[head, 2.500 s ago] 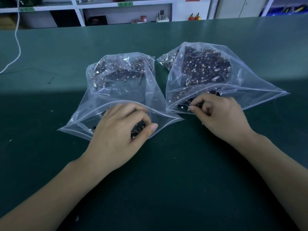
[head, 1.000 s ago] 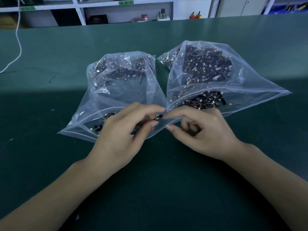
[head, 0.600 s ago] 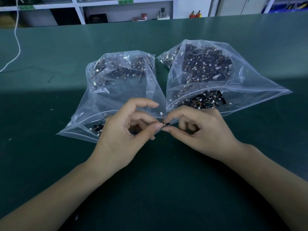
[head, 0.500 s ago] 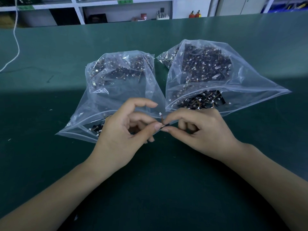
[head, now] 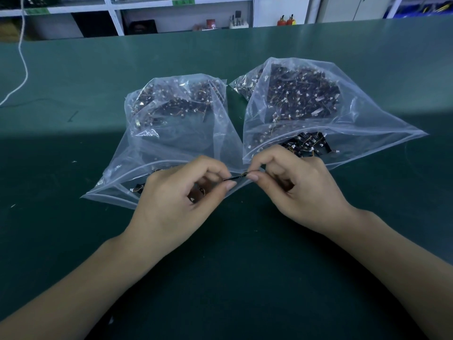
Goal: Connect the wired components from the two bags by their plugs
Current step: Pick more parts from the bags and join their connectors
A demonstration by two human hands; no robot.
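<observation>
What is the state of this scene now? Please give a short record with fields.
surface: green table
left bag: open, dark wired parts inside
right bag: open, dark wired parts inside
left hand: pinches one end of a small wired piece
right hand: pinches the other end
plugs joined: cannot tell
background: white shelves

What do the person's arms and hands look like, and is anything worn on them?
Both forearms are bare as far as the view shows, with no sleeves. The left hand and right hand carry no gloves, rings, watch or wrist strap. Fingernails are short and unpainted.
</observation>
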